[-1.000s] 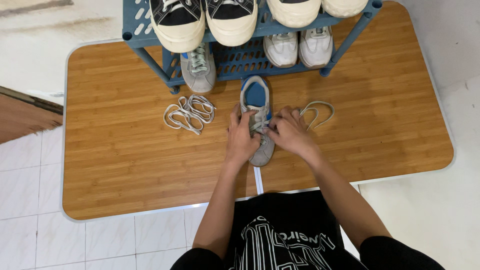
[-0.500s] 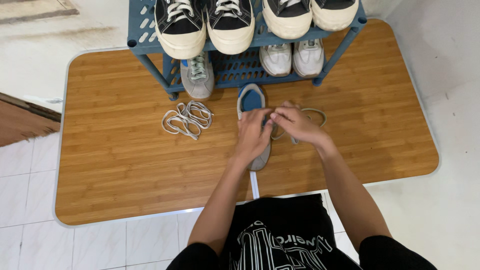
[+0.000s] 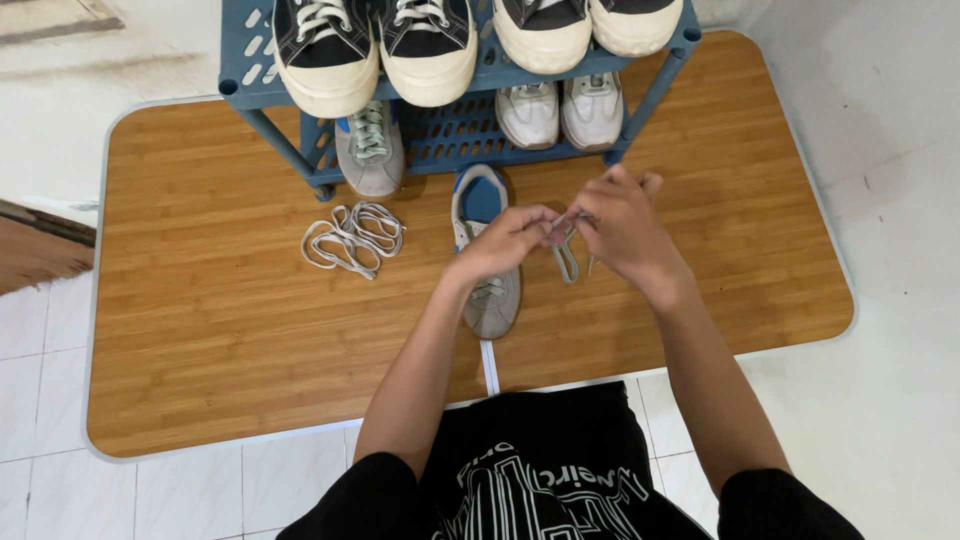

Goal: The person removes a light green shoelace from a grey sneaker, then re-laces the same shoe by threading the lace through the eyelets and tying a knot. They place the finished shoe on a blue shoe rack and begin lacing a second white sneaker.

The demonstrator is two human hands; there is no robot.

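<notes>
Seven shoes (image 3: 488,290); two laces (image 3: 350,236); one rack (image 3: 455,130).

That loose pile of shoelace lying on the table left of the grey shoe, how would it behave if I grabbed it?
The loose shoelace lies in limp overlapping loops, so it is probably floppy and would dangle and uncoil. It looks thin and light. Pushed across the wooden table, it would likely bunch rather than slide whole.
</notes>
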